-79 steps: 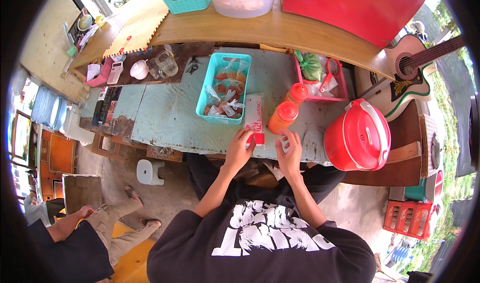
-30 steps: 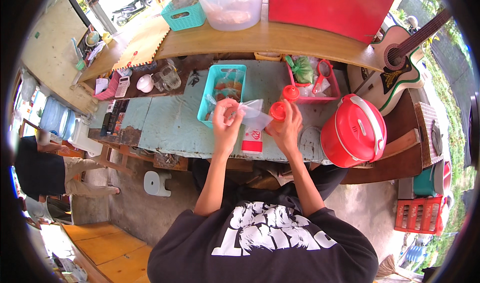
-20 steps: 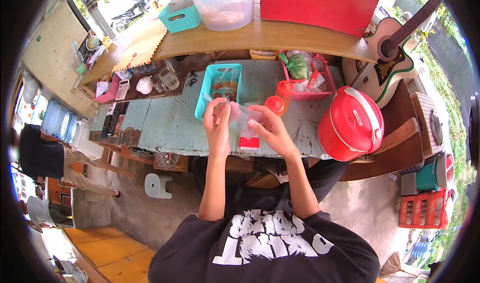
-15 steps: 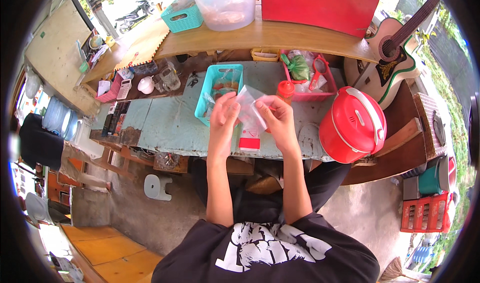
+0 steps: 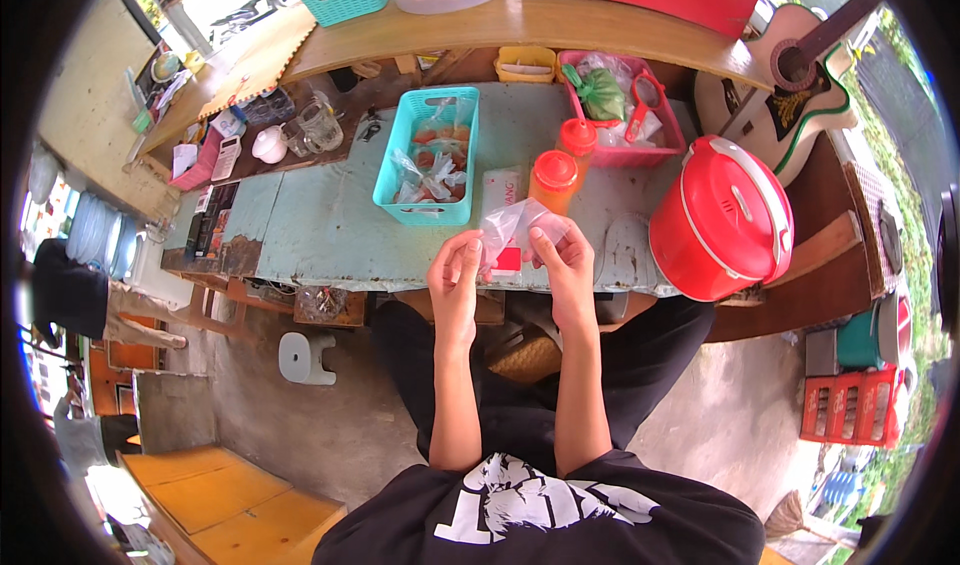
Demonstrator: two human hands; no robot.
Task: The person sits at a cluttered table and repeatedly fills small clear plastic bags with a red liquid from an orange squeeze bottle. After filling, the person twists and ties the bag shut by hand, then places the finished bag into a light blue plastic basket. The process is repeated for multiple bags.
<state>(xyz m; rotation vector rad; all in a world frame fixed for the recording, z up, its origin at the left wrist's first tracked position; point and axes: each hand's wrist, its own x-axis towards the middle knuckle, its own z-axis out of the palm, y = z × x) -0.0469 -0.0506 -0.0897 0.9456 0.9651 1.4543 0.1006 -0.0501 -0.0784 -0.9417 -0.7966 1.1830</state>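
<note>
Between my two hands, over the front edge of the table, a small clear plastic bag (image 5: 508,227) is stretched out. My left hand (image 5: 457,273) pinches its left side between thumb and fingers. The right side is pinched by my right hand (image 5: 566,257). Just beyond the bag lies a white and red packet (image 5: 500,191), partly covered by it. Two orange squeeze bottles with red tops, the nearer bottle (image 5: 554,177) and the farther bottle (image 5: 577,143), stand behind my right hand. Left of them is a turquoise basket (image 5: 385,197) holding several knotted clear bags (image 5: 437,177) with brownish contents.
A red rice-cooker-like container (image 5: 708,227) with a white handle stands at the right. Behind it leans a guitar (image 5: 815,75). A pink basket (image 5: 655,152) holds bags and a red strainer (image 5: 645,100). Glass mugs (image 5: 318,128) stand back left; a raised wooden shelf (image 5: 430,35) spans the far side.
My hands have lowered toward me with the bag, now farther from the turquoise basket. The view has tilted down slightly, and both squeeze bottles show more fully.
</note>
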